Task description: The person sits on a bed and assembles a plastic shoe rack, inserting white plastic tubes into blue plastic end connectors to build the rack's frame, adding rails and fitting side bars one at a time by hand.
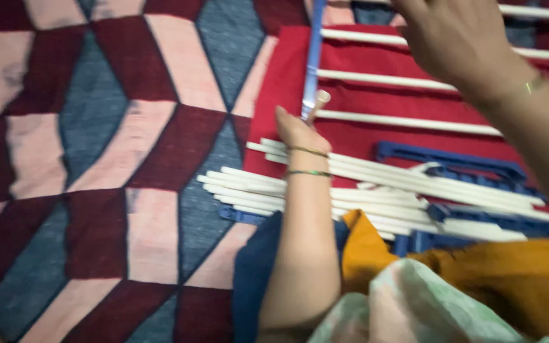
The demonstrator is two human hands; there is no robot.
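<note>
My left hand (pixel 298 132) grips the near end of a blue plastic bar (pixel 313 60) where a white rod end (pixel 320 100) meets it. Several white rods (pixel 408 121) run from that bar to the right like rungs, over a red cloth (pixel 351 136). My right hand (pixel 459 38) hovers above those rungs at the top right, fingers spread, holding nothing. A loose pile of white rods (pixel 376 190) and blue plastic frame pieces (pixel 452 155) lies just beyond my lap.
A patterned rug (pixel 96 159) in maroon, pink and blue-grey covers the floor to the left. My lap, draped in mustard (pixel 478 267), pale green and dark blue fabric, fills the bottom right.
</note>
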